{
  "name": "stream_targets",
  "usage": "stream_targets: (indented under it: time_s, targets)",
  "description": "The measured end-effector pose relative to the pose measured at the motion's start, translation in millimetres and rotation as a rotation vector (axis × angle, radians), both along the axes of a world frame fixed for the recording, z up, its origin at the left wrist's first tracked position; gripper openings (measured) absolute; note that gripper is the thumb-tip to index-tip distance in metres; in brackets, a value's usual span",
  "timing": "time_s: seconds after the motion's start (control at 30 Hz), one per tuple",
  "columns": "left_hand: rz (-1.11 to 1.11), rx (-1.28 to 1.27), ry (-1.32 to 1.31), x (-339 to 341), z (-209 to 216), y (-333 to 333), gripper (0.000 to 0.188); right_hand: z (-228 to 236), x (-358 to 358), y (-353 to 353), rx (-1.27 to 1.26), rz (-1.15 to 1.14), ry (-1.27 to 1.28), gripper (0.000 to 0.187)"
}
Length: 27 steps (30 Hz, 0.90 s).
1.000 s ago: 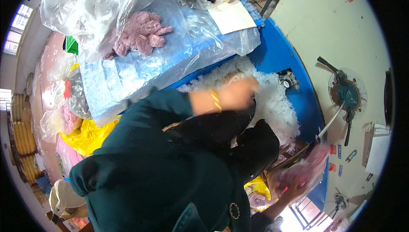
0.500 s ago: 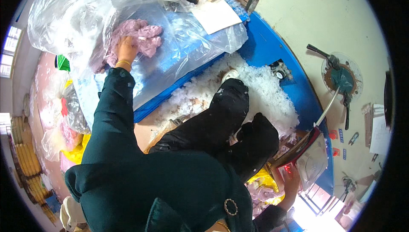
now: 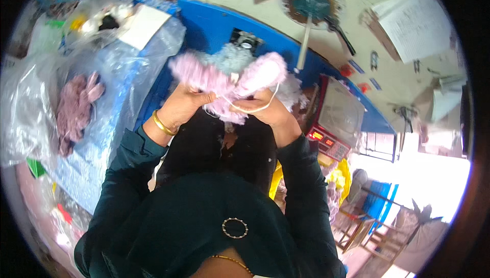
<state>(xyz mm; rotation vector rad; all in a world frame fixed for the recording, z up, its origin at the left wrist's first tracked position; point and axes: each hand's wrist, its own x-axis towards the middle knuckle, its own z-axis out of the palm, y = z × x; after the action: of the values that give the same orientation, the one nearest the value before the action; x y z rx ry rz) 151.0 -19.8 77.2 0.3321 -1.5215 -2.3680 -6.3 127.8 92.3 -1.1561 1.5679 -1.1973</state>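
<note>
In front of my lap I hold up a fluffy pink plush piece (image 3: 263, 74) with two long ear-like lobes spread apart. My left hand (image 3: 178, 107) is closed on its left side, thumb on top. The right hand (image 3: 270, 112) grips its lower right part, where a thin white cord or strip (image 3: 274, 94) loops past the fingers. A small pale tag-like spot shows between the lobes. Off to the left, a mauve plush bundle (image 3: 79, 107) lies on a clear plastic bag (image 3: 25, 109), away from both hands.
Behind the plush is loose white stuffing (image 3: 296, 94) by a blue panel (image 3: 196, 23). A metal tube (image 3: 304, 43) projects from a fitting on the pale machine wall. A red scale (image 3: 332, 145) with lit digits stands right, above a yellow bag (image 3: 342, 178). Cardboard (image 3: 145, 25) lies far left.
My left hand has left the mauve bundle on the plastic, and my right hand has come away from the scale. Both now hold the pink plush in front of me. The view has turned rightward.
</note>
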Motion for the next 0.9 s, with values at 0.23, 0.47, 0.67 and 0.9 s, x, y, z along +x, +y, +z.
stream_targets:
  time_s: [0.23,0.47,0.67,0.9]
  targets:
    - [-0.528,0.096,-0.079,-52.3,11.7,14.6,0.026,-4.9,-23.0,58.2,-0.14,-0.163,-0.222,0.037]
    - [-0.241,-0.529,0.317,-82.9,5.1,37.1,0.024,4.4,-33.2,90.6,-0.215,-0.142,-0.198,0.03]
    - [-0.068,-0.473,0.354,-123.0,-2.7,46.0,0.024,21.7,-56.7,84.4,-0.167,-0.4,-0.154,0.026]
    - [0.026,-0.358,0.423,-180.2,-38.1,32.5,0.025,9.8,-90.4,62.9,-0.204,-0.63,0.449,0.021]
